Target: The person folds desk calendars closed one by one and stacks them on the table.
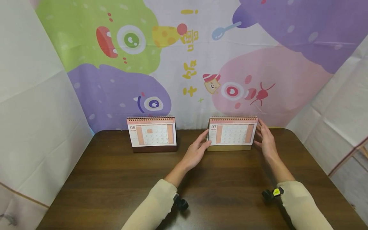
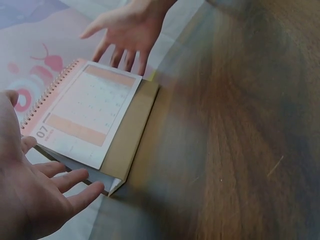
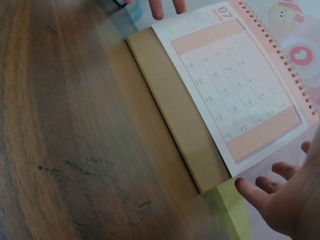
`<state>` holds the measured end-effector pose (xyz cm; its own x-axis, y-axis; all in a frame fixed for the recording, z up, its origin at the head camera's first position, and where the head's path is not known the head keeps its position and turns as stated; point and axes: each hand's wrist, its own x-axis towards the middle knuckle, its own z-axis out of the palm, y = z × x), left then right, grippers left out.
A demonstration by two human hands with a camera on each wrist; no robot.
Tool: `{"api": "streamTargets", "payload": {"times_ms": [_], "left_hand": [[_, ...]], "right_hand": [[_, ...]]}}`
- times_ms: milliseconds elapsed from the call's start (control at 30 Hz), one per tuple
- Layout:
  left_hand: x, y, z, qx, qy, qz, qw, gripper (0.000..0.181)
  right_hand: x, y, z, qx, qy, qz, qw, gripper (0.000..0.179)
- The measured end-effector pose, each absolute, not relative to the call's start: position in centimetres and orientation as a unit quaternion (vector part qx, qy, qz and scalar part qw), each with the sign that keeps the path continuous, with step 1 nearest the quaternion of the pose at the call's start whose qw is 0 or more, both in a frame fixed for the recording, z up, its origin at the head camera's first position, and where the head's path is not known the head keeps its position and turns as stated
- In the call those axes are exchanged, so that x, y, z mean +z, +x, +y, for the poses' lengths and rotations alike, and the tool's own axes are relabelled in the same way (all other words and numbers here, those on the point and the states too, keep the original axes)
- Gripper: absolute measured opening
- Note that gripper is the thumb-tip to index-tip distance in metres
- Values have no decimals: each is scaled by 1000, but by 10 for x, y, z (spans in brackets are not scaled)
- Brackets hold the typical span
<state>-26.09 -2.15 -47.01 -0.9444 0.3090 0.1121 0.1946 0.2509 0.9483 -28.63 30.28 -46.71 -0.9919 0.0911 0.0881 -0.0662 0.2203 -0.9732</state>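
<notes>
The left hand (image 1: 195, 153) is just left of the 07 calendar (image 1: 233, 132) and the right hand (image 1: 265, 140) just right of it, both with fingers loosely spread. Seen from the head, the 07 calendar stands on the brown table (image 1: 138, 182), the 05 calendar (image 1: 156, 135) to its left, and behind it a cloth (image 1: 185, 108) bearing yellow characters and an exclamation mark. From the left wrist, I can't tell whether fingertips touch it; "07" reads again. From the right wrist, I make out small dates, 30 among them.
</notes>
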Motion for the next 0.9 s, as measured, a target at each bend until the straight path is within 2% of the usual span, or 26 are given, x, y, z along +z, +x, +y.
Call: {"api": "streamTargets", "payload": {"times_ms": [533, 567, 667, 800, 900], "left_hand": [[-468, -259, -16, 594, 167, 784, 64, 62], [-480, -266, -15, 585, 173, 790, 54, 63], [-480, -268, -14, 578, 173, 795, 53, 63], [-498, -283, -13, 558, 185, 808, 36, 66], [-531, -306, -11, 538, 197, 820, 11, 70]], "right_hand": [[-467, -287, 298, 623, -40, -781, 32, 74], [-467, -287, 298, 625, -41, -779, 30, 75], [-467, -287, 297, 625, -46, -779, 28, 75], [-467, -286, 297, 624, -44, -780, 26, 74], [-466, -285, 297, 628, -42, -777, 21, 75]]}}
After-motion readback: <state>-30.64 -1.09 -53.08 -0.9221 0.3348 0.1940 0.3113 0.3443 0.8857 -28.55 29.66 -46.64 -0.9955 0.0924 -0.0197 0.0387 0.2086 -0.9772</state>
